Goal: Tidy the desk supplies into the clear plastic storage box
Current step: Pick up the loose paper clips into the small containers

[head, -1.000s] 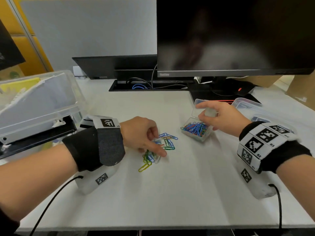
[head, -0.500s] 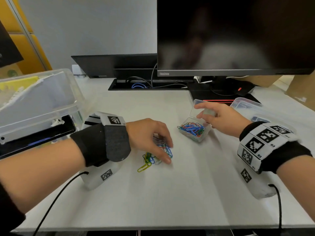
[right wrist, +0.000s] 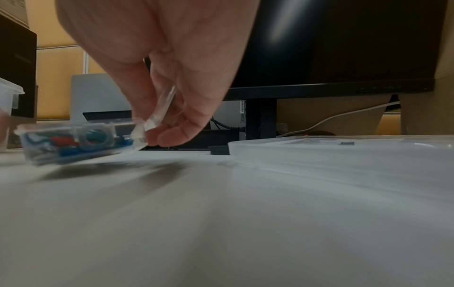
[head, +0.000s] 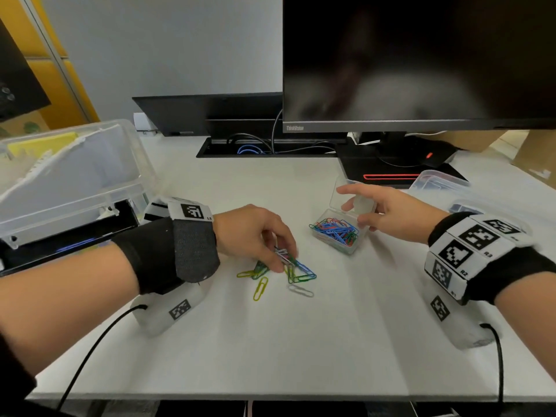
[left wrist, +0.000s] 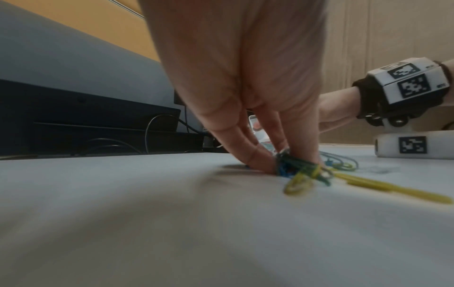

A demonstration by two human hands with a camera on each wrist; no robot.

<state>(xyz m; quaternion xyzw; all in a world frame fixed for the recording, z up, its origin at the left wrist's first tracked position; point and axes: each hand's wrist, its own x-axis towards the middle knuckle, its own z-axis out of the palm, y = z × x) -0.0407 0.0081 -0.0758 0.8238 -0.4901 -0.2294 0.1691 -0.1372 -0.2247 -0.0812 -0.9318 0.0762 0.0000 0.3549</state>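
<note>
On the white desk [head: 301, 341], a dark monitor [head: 421, 61] stands at the back right, its base behind the right hand. At the left edge sits the big clear storage box [head: 69, 182], its wall facing the middle of the desk, with white and yellow paper showing through it. A flat clear lid [right wrist: 343, 151] lies on the desk to the right of the right hand. Between the hands is a small clear case [head: 338, 236] full of coloured paper clips; its long side runs from near left to far right, and its hinged lid [head: 346, 195] stands up at the far end. The right hand [head: 391, 212] pinches that raised lid between thumb and fingers, so the case body lies just left of the grip; from the right wrist view the case [right wrist: 73, 139] looks tipped, its near end lifted off the desk. The left hand [head: 252, 233] reaches down with fingertips closed together on a bunch of loose paper clips [head: 296, 267] beside the case, pressed to the desk. A yellow clip [head: 260, 288] lies apart, pointing toward the near left; a white clip [head: 301, 291] lies beside it to the right.
</note>
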